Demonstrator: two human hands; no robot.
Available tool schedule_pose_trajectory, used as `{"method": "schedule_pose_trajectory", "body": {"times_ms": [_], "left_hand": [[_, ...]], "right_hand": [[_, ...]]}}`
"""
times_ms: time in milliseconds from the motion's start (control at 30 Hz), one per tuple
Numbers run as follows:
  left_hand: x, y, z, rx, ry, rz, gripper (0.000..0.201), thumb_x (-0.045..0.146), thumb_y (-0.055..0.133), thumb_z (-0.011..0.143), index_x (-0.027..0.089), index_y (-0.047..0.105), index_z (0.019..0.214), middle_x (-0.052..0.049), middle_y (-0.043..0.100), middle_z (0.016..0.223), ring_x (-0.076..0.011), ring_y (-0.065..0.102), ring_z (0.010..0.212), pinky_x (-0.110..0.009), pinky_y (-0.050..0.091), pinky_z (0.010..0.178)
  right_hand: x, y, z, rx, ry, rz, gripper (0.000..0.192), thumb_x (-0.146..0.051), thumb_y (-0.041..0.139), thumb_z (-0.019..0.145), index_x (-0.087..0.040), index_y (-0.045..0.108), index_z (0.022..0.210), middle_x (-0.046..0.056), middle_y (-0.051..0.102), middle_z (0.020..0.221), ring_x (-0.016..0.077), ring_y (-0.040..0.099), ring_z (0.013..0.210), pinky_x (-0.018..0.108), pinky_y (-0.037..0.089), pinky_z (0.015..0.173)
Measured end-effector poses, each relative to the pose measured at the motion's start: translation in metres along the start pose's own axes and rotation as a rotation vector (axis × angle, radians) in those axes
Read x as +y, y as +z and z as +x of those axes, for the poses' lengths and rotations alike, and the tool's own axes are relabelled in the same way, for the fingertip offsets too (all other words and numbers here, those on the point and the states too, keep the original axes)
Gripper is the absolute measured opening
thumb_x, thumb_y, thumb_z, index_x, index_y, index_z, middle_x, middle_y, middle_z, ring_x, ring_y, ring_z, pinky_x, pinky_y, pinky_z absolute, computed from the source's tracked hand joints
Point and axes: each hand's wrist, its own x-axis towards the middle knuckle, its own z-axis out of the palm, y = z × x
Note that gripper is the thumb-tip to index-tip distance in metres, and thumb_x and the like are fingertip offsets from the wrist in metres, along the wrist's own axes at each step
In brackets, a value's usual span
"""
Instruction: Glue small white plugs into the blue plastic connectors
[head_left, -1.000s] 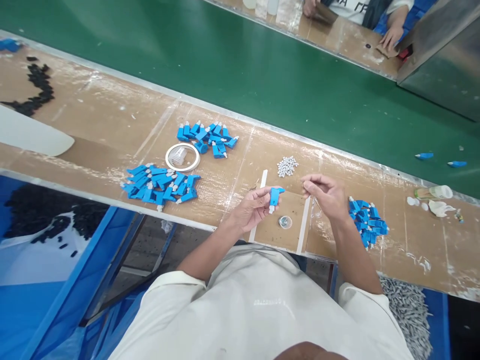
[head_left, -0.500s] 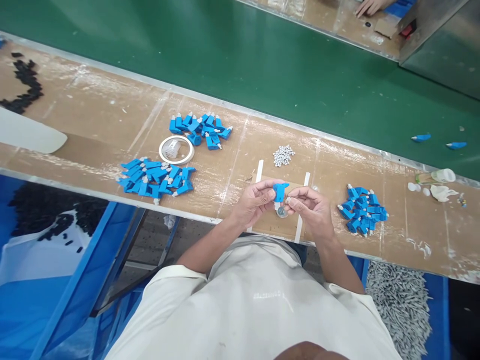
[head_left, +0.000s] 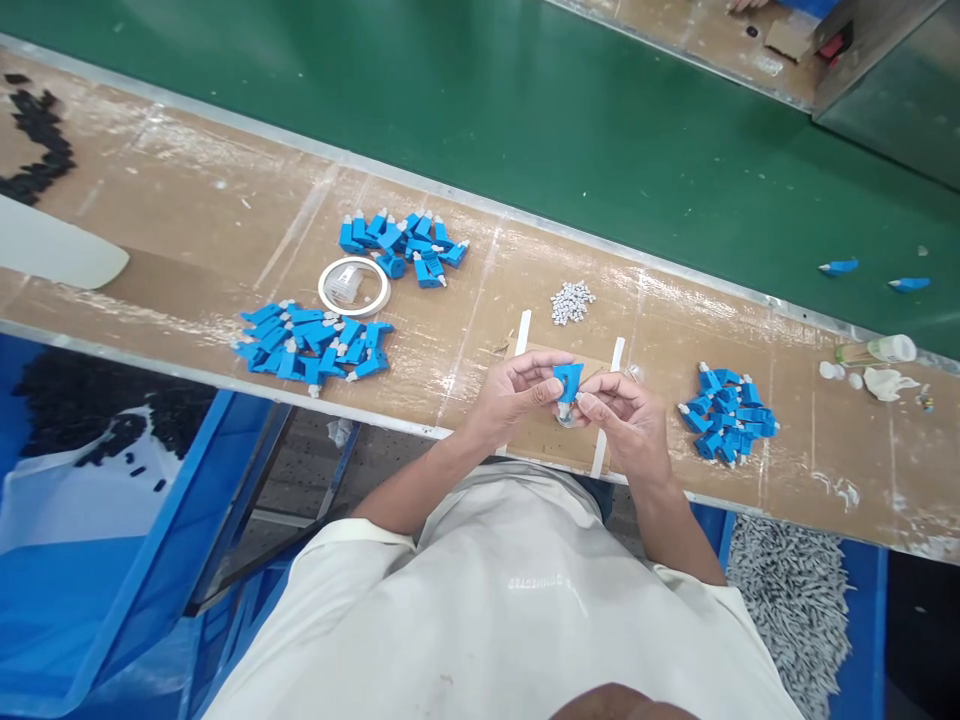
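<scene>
Between the thumb and fingers of my left hand [head_left: 517, 395] is a blue plastic part [head_left: 568, 379] with a whitish tip pointing down toward me. My right hand [head_left: 626, 412] is closed in a pinch, its fingertips against the part's right side; whatever they hold is too small to make out. A small round clear object shows partly below the part, mostly hidden by the fingers. Beyond my hands lies a pile of small light-grey pieces [head_left: 571, 302]. Similar blue parts with pale tips form a pile [head_left: 727, 415] to the right.
Two more blue piles [head_left: 311, 345] [head_left: 405, 245] lie left, beside a white tape roll [head_left: 322, 287]. White strips [head_left: 610, 400] mark the brown bench. A green belt [head_left: 450, 110] runs behind, carrying two blue pieces. A bottle [head_left: 892, 348] stands right. Bins hold black and grey parts [head_left: 787, 600].
The blue part has turned in my left hand, and my right fingertips have come up against it. The camera view has shifted slightly. A co-worker's hand at the top has moved mostly out of view.
</scene>
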Motion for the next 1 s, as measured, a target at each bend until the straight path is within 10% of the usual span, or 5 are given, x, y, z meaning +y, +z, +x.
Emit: {"method": "schedule_pose_trajectory", "body": {"times_ms": [533, 1000], "left_hand": [[-0.003, -0.001, -0.003, 0.054, 0.141, 0.138, 0.053, 0.046, 0.092, 0.066, 0.016, 0.076, 0.107, -0.002, 0.072, 0.076, -0.0123, 0.067, 0.066, -0.022, 0.053, 0.060], [0.021, 0.010, 0.001, 0.054, -0.476, -0.255, 0.013, 0.016, 0.078, 0.080, 0.009, 0.067, 0.075, 0.000, 0.065, 0.061, -0.0042, 0.059, 0.047, -0.009, 0.046, 0.043]], "right_hand": [[0.003, 0.002, 0.000, 0.022, -0.022, -0.037, 0.035, -0.049, 0.088, 0.074, -0.019, 0.072, 0.080, 0.001, 0.067, 0.073, 0.0127, 0.063, 0.061, 0.026, 0.056, 0.055], [-0.007, -0.013, 0.010, -0.107, -0.691, -0.619, 0.007, -0.018, 0.066, 0.095, -0.024, 0.071, 0.097, 0.004, 0.072, 0.085, 0.0176, 0.066, 0.076, 0.032, 0.053, 0.066]]}}
